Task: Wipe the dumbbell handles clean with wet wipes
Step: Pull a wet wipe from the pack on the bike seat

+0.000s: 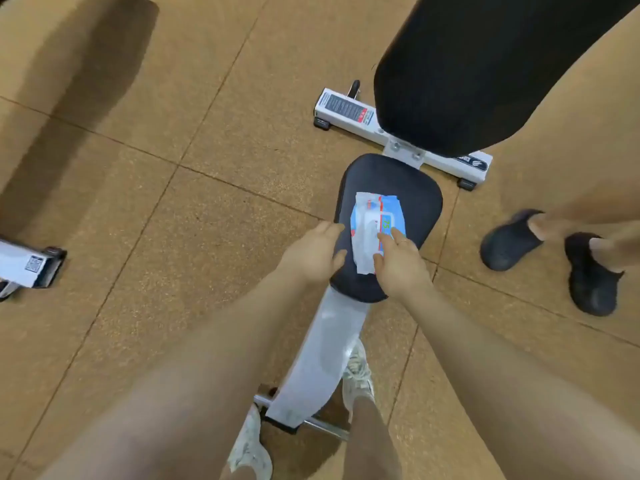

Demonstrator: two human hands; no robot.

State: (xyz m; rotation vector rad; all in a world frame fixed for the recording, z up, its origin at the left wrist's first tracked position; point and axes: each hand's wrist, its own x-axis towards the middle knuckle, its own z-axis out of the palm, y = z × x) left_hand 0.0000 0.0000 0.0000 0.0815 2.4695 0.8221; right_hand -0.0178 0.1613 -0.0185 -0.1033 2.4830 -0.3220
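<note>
**Both hands at the wet-wipe pack on the bench seat**

Two bare forearms reach forward and down from the camera, filling the lower part of the view, with pale sneakers on the floor beneath them. They straddle the white steel frame of a weight bench, which runs up to a small black seat pad.

On that pad lies the pack of wet wipes, blue and white with red print, its long side running away from the camera. A white sheet or flap lies along its left half; which of the two it is cannot be told through the blur.

The right hand rests on the near right corner of the pack, fingers curved and laid over the blue wrapper. Whether they pinch the wrapper or only touch it cannot be told. The left hand sits just beside the pack at the pad's left edge, fingers loosely curled and holding nothing, thumb pointing toward the pack.

Beyond the seat stands the large black backrest, tilted up, above a white crossbar foot bearing a printed label. To the right, another person's feet in dark clogs stand on the brown speckled rubber floor tiles. At the left edge, part of another white equipment foot shows.

No dumbbell appears in view.
</note>
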